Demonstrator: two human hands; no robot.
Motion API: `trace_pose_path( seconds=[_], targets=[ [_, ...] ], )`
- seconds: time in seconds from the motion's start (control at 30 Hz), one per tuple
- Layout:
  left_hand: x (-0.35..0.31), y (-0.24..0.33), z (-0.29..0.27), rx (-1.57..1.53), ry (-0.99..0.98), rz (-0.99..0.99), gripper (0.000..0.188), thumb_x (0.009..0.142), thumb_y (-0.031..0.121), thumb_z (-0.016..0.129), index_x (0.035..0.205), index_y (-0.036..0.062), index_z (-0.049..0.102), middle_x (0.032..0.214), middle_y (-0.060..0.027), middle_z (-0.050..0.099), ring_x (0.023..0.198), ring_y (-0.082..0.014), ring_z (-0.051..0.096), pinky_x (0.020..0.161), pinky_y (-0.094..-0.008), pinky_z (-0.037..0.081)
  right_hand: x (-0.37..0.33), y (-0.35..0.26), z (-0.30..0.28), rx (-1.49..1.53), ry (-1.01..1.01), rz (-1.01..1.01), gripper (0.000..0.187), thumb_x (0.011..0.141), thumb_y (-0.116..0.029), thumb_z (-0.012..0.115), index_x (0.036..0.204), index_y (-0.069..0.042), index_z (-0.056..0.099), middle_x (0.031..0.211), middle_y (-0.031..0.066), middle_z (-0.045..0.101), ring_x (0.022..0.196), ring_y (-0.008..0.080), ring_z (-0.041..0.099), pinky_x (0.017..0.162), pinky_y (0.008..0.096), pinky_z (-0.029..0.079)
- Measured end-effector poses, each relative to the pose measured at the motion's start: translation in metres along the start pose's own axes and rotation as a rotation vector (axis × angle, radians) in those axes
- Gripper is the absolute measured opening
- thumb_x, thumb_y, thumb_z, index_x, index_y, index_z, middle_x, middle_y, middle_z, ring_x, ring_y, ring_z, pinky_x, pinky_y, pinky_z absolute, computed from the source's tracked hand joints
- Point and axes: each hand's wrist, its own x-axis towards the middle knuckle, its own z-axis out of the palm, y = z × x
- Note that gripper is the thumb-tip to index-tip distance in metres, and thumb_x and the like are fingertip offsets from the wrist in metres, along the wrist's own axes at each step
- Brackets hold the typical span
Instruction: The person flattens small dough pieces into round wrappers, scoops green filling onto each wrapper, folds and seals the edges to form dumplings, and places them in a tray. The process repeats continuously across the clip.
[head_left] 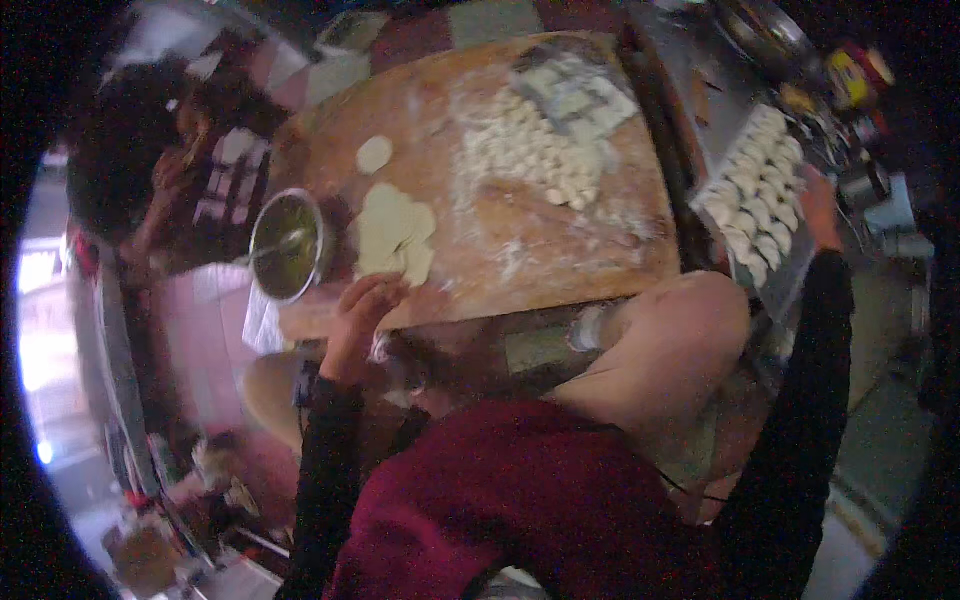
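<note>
Left hand (362, 305): laid at the near edge of the wooden board (610, 215), fingers bent onto the stack of round dough wrappers (395, 235); whether one is pinched cannot be told. Right hand (820, 205): set against the tray of finished dumplings (755, 205), grip unclear. Metal bowl (288, 245) of filling just beside the stack. One wrapper is best peeled from the top, by its edge, to avoid tearing.
</note>
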Motion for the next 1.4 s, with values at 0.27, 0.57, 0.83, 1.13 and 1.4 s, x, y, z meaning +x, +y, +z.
trace_pose_path(
  seconds=[0.27,0.57,0.83,1.13,1.4],
  targets=[
    [0.035,0.001,-0.003,0.081,0.030,-0.020,0.025,0.090,0.016,0.056,0.107,-0.0008,0.062,0.098,-0.0062,0.066,0.094,-0.0144,0.060,0.084,-0.0278,0.044,-0.060,-0.280,0.009,0.282,-0.098,-0.498,0.026,0.090,-0.015,0.057,0.112,-0.002,0.061,0.100,0.0125,0.067,0.091,0.0192,0.063,0.081,0.0315,0.048],
    [0.056,-0.089,-0.057,-0.701,0.087,-0.096,0.022,0.091,0.004,0.048,0.109,-0.0046,0.057,0.095,-0.0084,0.063,0.080,-0.0144,0.059,0.072,-0.0262,0.050,-0.171,-0.505,0.172,0.315,-0.677,-0.737,0.014,0.081,-0.014,0.058,0.086,-0.001,0.060,0.078,0.0177,0.063,0.075,0.0335,0.062,0.068,0.0404,0.048],
    [0.042,-0.092,-0.078,-0.778,0.440,-0.046,0.016,0.089,-0.001,0.049,0.104,-0.0056,0.053,0.087,-0.0084,0.059,0.073,-0.0147,0.058,0.062,-0.0247,0.047,-0.200,-0.539,0.231,0.310,-0.439,-0.691,0.014,0.078,-0.015,0.062,0.086,-0.003,0.061,0.081,0.0200,0.062,0.081,0.0394,0.061,0.070,0.0478,0.048],
    [0.037,-0.078,-0.064,-0.601,0.299,-0.048,0.013,0.087,-0.001,0.053,0.099,-0.0061,0.056,0.080,-0.0075,0.058,0.068,-0.0144,0.055,0.060,-0.0247,0.045,-0.209,-0.531,0.240,0.278,-0.448,-0.568,0.017,0.076,-0.012,0.063,0.090,-0.004,0.061,0.089,0.0171,0.061,0.084,0.0388,0.059,0.072,0.0463,0.048],
    [0.040,-0.091,-0.059,-0.527,0.267,-0.029,0.013,0.090,0.004,0.052,0.100,-0.0009,0.059,0.085,-0.0055,0.063,0.074,-0.0140,0.059,0.066,-0.0239,0.048,-0.219,-0.544,0.235,0.222,-0.143,-1.189,0.015,0.077,-0.011,0.062,0.091,-0.004,0.064,0.103,0.0134,0.058,0.096,0.0337,0.055,0.082,0.0410,0.045]
  ],
)
